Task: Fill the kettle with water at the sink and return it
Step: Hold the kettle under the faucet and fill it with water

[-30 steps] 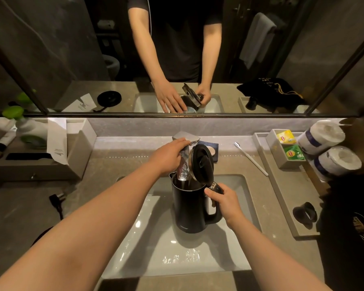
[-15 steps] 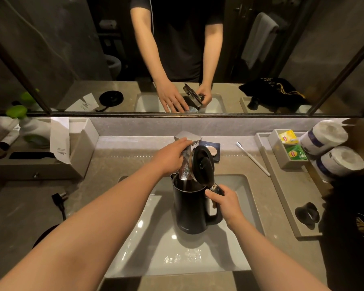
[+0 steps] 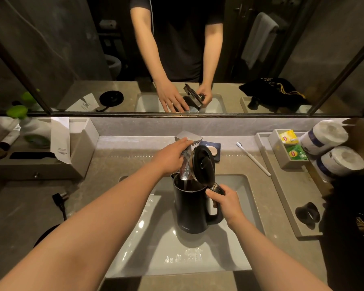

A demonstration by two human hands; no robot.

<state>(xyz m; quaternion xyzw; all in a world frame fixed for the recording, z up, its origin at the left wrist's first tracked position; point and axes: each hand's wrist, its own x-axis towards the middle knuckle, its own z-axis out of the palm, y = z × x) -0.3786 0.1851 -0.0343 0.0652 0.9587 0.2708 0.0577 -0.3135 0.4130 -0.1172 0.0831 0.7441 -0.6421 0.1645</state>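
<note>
A black electric kettle [image 3: 190, 208] stands upright in the white sink basin [image 3: 139, 234], its hinged lid [image 3: 203, 164] flipped up. My right hand [image 3: 224, 203] grips the kettle's handle. My left hand [image 3: 172, 157] rests on the flat metal tap [image 3: 188, 137] behind the kettle, fingers around its lever. A stream of water [image 3: 184, 172] falls from the tap into the open kettle. The water level inside is hidden.
The kettle's round base [image 3: 44, 236] and its plug [image 3: 60, 199] lie on the counter at left. A toothbrush [image 3: 253, 158], a tray [image 3: 282, 196] with tea bags [image 3: 295, 154], paper rolls [image 3: 340, 161] and a black bag [image 3: 351, 227] sit at right. A soap dish [image 3: 214, 150] is behind the kettle.
Almost nothing has moved: both hands keep their hold and water keeps running into the kettle. The camera has shifted slightly.
</note>
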